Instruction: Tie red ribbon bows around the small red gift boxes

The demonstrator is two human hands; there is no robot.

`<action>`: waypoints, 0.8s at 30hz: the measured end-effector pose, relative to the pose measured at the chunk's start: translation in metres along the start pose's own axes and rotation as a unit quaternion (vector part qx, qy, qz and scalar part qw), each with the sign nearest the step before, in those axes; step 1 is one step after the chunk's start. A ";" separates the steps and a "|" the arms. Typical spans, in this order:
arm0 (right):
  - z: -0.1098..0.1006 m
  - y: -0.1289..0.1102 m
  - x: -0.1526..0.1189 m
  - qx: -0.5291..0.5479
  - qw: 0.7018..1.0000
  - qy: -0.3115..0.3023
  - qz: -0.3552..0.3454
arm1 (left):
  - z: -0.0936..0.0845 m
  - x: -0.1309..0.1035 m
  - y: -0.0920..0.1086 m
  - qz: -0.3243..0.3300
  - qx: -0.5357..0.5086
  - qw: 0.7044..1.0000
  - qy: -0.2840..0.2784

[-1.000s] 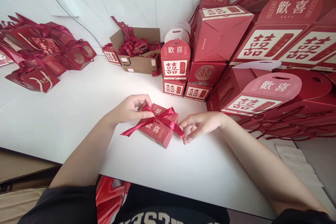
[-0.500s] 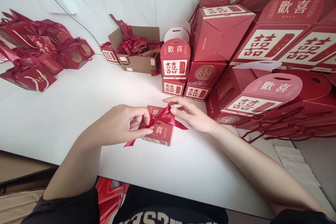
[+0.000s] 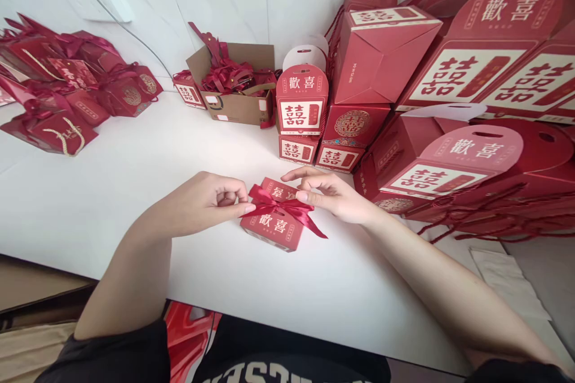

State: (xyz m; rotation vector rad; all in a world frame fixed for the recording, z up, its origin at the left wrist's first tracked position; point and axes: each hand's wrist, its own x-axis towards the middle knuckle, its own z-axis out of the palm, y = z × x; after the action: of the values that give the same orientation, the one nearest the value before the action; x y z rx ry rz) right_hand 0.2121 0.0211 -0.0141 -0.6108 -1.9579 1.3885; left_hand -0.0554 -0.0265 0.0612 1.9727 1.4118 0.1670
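A small red box (image 3: pixel 272 228) with white characters rests on the white table, a shiny red ribbon bow (image 3: pixel 287 208) tied across its top. At the box's left side, my left hand (image 3: pixel 215 198) pinches the ribbon's left end between thumb and fingertips. My right hand (image 3: pixel 330 194) is at the bow's right side, its fingers curved and apart, with the thumb and a fingertip close to the right loop. One ribbon tail hangs off the box toward the lower right.
Red boxes (image 3: pixel 350 125) stand stacked behind and to the right. A cardboard box (image 3: pixel 238 109) of red ribbons is against the wall. Ribboned boxes (image 3: pixel 87 109) cluster at the far left. A white cloth (image 3: pixel 507 278) lies at the right; the white table (image 3: pixel 135 173) spans the front.
My left hand has moved slightly left and now grips the ribbon's left part. The bow looks fuller and flatter. The small box has turned a little and shifted right.
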 end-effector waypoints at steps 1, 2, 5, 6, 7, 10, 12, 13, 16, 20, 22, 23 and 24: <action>-0.002 -0.001 0.000 -0.002 1.000 -0.004 -0.005 | -0.001 0.001 0.000 -0.005 -0.011 1.000 0.000; -0.003 -0.002 0.000 -0.002 1.000 -0.009 -0.009 | -0.002 0.001 0.000 -0.010 -0.023 1.000 -0.005; -0.006 -0.001 0.000 -0.001 0.999 -0.031 -0.011 | -0.008 0.004 -0.001 -0.016 -0.057 0.997 -0.048; -0.006 0.000 0.000 0.003 0.999 -0.035 -0.008 | -0.010 0.005 -0.002 -0.016 -0.065 0.995 -0.069; -0.007 0.001 0.000 0.009 0.999 -0.035 -0.004 | -0.012 0.007 -0.004 -0.016 -0.071 0.993 -0.090; -0.008 0.006 0.000 0.031 0.999 -0.023 0.016 | -0.015 0.014 -0.014 -0.017 -0.076 0.986 -0.144; -0.008 0.010 0.001 0.044 0.999 -0.018 0.026 | -0.016 0.019 -0.023 -0.012 -0.079 0.983 -0.167; -0.008 0.011 0.001 0.049 0.998 -0.019 0.029 | -0.016 0.021 -0.026 -0.007 -0.079 0.981 -0.178; -0.007 0.011 0.002 0.059 0.997 -0.024 0.030 | -0.014 0.028 -0.035 0.009 -0.077 0.975 -0.206; -0.004 0.008 0.003 0.070 0.997 -0.030 0.028 | -0.010 0.034 -0.039 0.036 -0.076 0.969 -0.231; -0.002 0.007 0.002 0.084 0.996 -0.028 0.030 | -0.006 0.037 -0.040 0.047 -0.071 0.967 -0.239; -0.002 0.007 0.002 0.092 0.995 -0.019 0.033 | -0.005 0.038 -0.040 0.050 -0.063 0.965 -0.248; -0.002 0.008 0.002 0.099 0.994 -0.005 0.038 | -0.004 0.038 -0.040 0.049 -0.052 0.963 -0.261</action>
State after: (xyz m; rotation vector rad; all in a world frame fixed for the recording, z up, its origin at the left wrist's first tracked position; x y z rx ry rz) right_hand 0.2124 0.0267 -0.0205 -0.5913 -1.7929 1.6106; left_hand -0.0735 0.0153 0.0289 1.8219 0.9436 -0.2193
